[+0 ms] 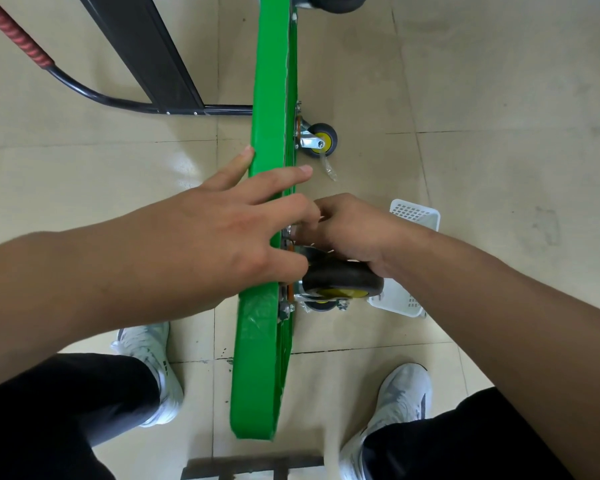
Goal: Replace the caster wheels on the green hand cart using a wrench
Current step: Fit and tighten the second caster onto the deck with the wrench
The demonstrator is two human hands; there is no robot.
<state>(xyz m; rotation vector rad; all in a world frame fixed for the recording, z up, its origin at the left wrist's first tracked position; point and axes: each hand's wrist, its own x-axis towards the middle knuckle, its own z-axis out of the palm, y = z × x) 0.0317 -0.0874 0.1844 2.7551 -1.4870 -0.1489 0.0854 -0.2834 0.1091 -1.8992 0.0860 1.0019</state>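
Note:
The green hand cart (269,98) stands on its edge on the tiled floor, running from near my feet to the far end. My left hand (236,233) lies across its top edge with fingers spread and straight. My right hand (347,230) is curled at the mounting plate of the near caster wheel (343,284), a black tyre with a yellow hub. What its fingers hold is hidden. A second, smaller caster (317,140) is fixed further along the cart. No wrench shows.
A white perforated plastic basket (414,213) sits on the floor right of the cart, under my right forearm. The cart's black handle frame (142,50) with a red grip lies at upper left. My white shoes flank the cart's near end.

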